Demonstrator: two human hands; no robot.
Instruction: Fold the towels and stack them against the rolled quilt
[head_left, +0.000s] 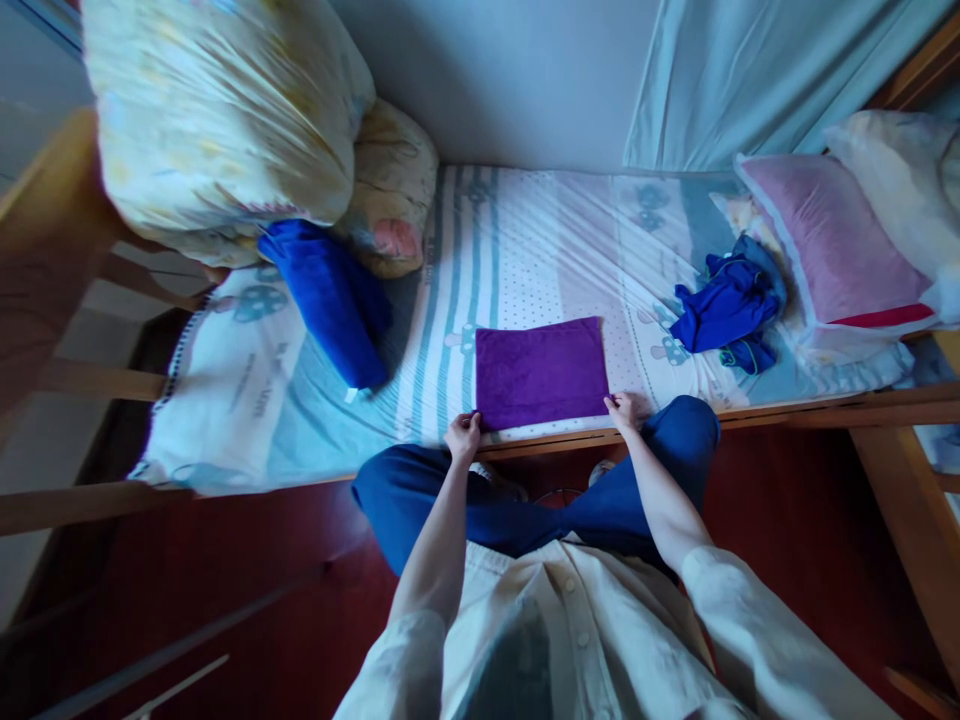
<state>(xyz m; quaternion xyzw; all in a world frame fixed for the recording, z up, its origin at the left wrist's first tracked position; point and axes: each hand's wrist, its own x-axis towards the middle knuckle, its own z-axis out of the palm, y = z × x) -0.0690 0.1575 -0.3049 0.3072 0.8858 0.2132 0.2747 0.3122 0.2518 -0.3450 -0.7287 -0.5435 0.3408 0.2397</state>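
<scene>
A purple towel (541, 372) lies flat as a rectangle near the front edge of the bed, its far side slightly slanted. My left hand (463, 434) pinches its near left corner. At the near right corner, my right hand (622, 410) grips the cloth between thumb and fingers. The towel's surface looks smooth, and both near corners are partly covered by my fingers. Beneath it is a pale patterned bed sheet (555, 240) with stripes, dots and mushroom prints.
To the left lie a blue folded cloth (326, 300) and a big yellowish bundle (225, 110). Crumpled blue clothing (727, 305) sits at right beside a pink pillow (847, 230). A wooden bed rail (795, 412) runs along the front, above a red floor (262, 580).
</scene>
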